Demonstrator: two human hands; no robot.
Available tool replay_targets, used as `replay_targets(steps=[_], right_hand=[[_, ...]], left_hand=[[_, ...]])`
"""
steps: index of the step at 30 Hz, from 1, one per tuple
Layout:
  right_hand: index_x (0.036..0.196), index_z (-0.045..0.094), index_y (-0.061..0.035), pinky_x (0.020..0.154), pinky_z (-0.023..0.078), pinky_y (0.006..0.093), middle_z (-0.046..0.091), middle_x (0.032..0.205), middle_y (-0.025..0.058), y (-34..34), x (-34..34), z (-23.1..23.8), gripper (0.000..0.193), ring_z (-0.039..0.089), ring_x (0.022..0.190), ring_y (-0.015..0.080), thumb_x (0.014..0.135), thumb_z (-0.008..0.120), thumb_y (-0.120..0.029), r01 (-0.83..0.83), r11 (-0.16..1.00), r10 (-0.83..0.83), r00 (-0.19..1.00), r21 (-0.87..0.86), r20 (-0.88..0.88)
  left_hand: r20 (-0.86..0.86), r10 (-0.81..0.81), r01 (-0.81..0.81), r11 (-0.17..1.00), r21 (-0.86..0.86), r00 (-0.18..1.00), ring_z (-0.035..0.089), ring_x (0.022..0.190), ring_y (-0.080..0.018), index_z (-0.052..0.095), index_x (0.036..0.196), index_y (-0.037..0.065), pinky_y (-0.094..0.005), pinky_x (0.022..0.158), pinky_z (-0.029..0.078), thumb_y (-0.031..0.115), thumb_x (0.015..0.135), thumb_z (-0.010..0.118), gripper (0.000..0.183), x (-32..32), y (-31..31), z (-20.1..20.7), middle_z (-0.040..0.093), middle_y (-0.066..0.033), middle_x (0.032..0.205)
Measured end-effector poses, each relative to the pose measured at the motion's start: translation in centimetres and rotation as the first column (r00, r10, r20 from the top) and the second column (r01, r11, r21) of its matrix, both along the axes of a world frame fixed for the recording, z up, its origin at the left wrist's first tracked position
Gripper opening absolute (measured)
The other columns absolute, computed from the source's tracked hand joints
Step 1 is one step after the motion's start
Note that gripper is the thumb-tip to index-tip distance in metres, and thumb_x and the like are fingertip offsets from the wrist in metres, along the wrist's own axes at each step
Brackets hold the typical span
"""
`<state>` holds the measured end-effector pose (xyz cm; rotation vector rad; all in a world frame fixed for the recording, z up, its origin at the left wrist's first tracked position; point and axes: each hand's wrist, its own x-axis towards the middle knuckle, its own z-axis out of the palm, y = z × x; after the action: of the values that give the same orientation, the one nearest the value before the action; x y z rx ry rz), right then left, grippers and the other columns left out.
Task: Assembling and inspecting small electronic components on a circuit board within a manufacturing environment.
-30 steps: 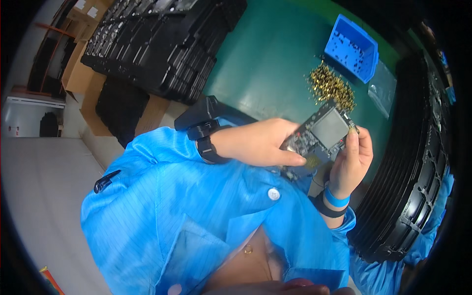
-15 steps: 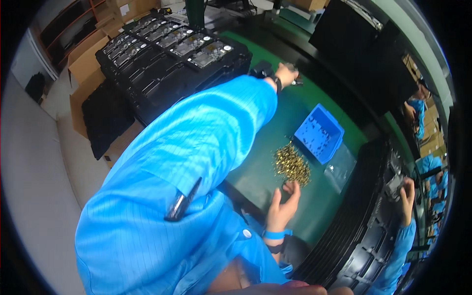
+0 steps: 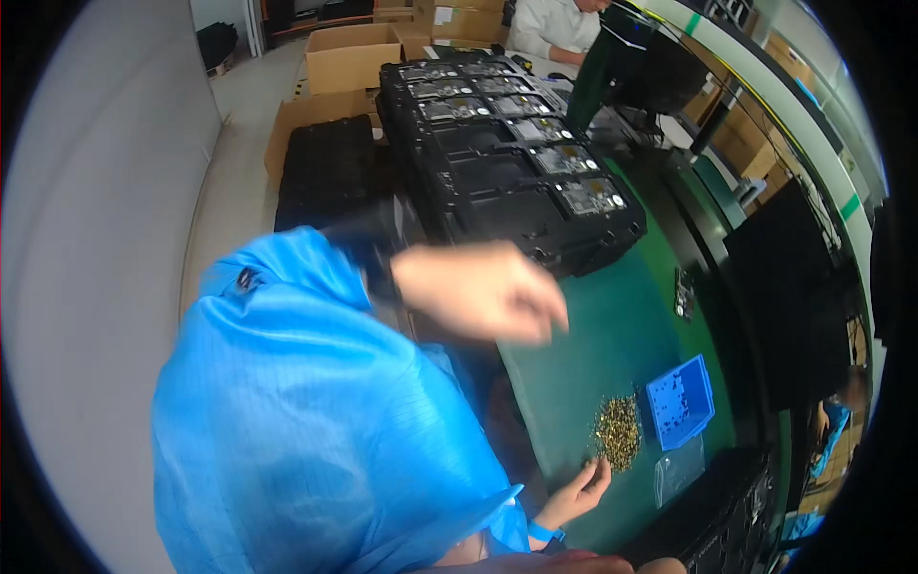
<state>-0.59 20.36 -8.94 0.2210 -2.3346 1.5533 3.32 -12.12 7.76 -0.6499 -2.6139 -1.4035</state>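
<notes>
My left hand (image 3: 483, 292), smeared by motion, hangs over the near edge of the green mat, in front of a black tray (image 3: 478, 196) carrying several circuit boards. Its fingers are too blurred to show whether anything is in them. My right hand (image 3: 576, 496), with a blue wristband, rests at the near side of a pile of small gold-coloured metal parts (image 3: 618, 435). Its fingertips are drawn together; what they hold, if anything, is too small to make out. Beyond the pile stands a blue bin (image 3: 681, 404) with small dark pieces inside. A circuit board (image 3: 683, 293) lies farther off on the mat.
A clear plastic bag (image 3: 677, 474) lies beside the bin, near a dark stack of trays (image 3: 712, 526). Cardboard boxes (image 3: 349, 59) stand behind the black tray on the left. A person in white (image 3: 555, 31) sits at the far side. A dark monitor (image 3: 660, 67) stands there too.
The view has swung left. My left hand has come back from the far side of the mat, where the circuit board lies. My right hand stays by the pile, its fingers closer together.
</notes>
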Motion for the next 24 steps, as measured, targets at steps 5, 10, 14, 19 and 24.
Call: replay_targets(steps=[5,10,14,19,24], right_hand=[[0.101,0.051,0.0047,0.083,0.04,0.0377,0.054,0.093,0.0159,-2.7,1.1,3.2,0.026,0.052,0.09,0.0269,0.084,0.048,-0.015,-0.037,0.991,0.055,0.989,0.127,-0.135],[0.099,0.052,0.004,0.082,0.038,0.0404,0.054,0.088,0.014,-5.7,0.9,4.6,0.027,0.05,0.083,0.0296,0.084,0.05,-0.018,-0.047,0.941,0.131,0.964,0.336,-0.232],[0.098,0.052,0.004,0.077,0.038,0.0398,0.053,0.086,0.0142,-5.6,0.1,4.9,0.027,0.049,0.082,0.029,0.085,0.051,-0.02,-0.149,0.936,0.196,0.973,0.318,-0.121],[0.097,0.052,0.0042,0.073,0.038,0.0384,0.053,0.085,0.015,-6.3,-1.0,7.4,0.026,0.048,0.081,0.0287,0.084,0.052,-0.018,-0.114,0.941,0.171,0.973,0.318,-0.157],[0.096,0.053,0.0038,0.073,0.039,0.0373,0.053,0.084,0.0147,-6.6,-1.5,7.8,0.024,0.049,0.08,0.0296,0.083,0.052,-0.016,-0.169,0.914,0.251,0.949,0.37,-0.188]], left_hand=[[-0.283,0.683,-0.629,0.328,-0.704,0.673,0.06,0.081,-0.0316,0.059,0.096,-0.001,-0.0385,0.071,0.047,0.027,0.077,0.054,0.034,-4.7,-20.8,0.9,0.062,-0.0187,0.085],[-0.169,0.741,-0.418,0.163,-0.894,0.65,0.06,0.085,-0.0335,0.062,0.088,-0.002,-0.0407,0.073,0.047,0.042,0.073,0.055,0.047,-10.0,-32.1,-3.8,0.062,-0.0211,0.086],[-0.109,0.748,-0.372,0.193,-0.908,0.654,0.061,0.081,-0.0319,0.064,0.077,-0.003,-0.0398,0.071,0.048,0.055,0.07,0.059,0.058,-11.1,-31.4,-2.8,0.062,-0.0223,0.082],[-0.064,0.819,-0.403,0.21,-0.891,0.57,0.059,0.091,-0.0292,0.061,0.09,-0.008,-0.0353,0.078,0.045,0.065,0.055,0.067,0.081,-12.8,-31.0,-1.9,0.061,-0.0227,0.093],[-0.154,0.84,-0.541,0.184,-0.821,0.52,0.061,0.081,-0.0273,0.062,0.087,-0.007,-0.0337,0.072,0.047,0.061,0.048,0.073,0.079,-12.0,-31.7,-1.4,0.062,-0.0199,0.09]])
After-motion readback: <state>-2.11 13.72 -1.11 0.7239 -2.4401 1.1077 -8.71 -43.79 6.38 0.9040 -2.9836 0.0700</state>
